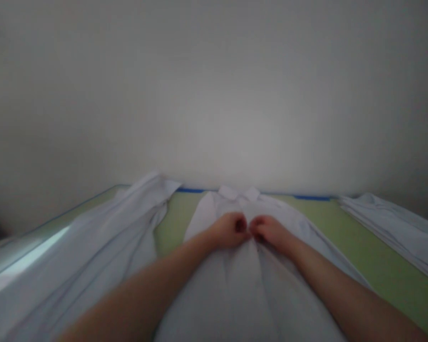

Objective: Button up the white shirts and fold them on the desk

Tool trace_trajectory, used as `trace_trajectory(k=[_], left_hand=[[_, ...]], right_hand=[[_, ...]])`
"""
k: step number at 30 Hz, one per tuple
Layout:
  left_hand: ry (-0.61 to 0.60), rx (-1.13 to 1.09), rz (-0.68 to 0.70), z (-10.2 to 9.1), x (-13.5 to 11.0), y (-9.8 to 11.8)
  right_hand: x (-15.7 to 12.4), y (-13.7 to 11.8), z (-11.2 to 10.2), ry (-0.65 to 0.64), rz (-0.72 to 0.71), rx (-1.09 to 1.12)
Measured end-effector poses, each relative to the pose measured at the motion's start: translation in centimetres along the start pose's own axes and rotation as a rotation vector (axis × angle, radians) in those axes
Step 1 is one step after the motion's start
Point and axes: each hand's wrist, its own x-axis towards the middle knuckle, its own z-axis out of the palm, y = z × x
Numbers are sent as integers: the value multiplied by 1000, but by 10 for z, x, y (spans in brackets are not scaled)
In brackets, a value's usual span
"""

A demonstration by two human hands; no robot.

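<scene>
A white collared shirt (pixel 214 294) lies front up on the green table, its collar (pixel 238 192) at the far edge. Over the front placket, below the collar, my left hand (pixel 231 230) is closed with thumb and fingers pinching the cloth. My right hand (pixel 271 232) is pinched too, its fingertips close against the left ones on the same strip of fabric. Blur and the fingers hide any button there.
More white garments (pixel 103 237) lie in a loose heap to the left. A folded white stack (pixel 399 225) lies at the right. Blue tape (pixel 312 198) marks the far edge of the green tabletop (pixel 381 266), against a pale wall (pixel 235 95).
</scene>
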Motion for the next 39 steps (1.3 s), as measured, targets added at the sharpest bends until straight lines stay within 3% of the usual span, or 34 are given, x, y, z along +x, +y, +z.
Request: trace_trajectory(k=[7,10,14,23,32,36,39], left_hand=[[-21,94,141,-3,-7,2],[-104,150,188,2,-8,-7],[-167,274,169,8,-3,-24],[-162,286,166,-4,24,-34],[-177,367,153,-18,58,-65],[-141,459,165,-27,57,-52],[-16,532,153,-25,39,-26]], right_hand=[[2,1,-2,-19,-95,-340],[1,5,1,-21,-181,-499],[1,10,9,73,-217,-638],[14,-6,11,11,-119,-944],[26,-3,6,153,-60,-1053],[18,5,3,158,-124,-1017],[12,13,0,175,-171,-953]])
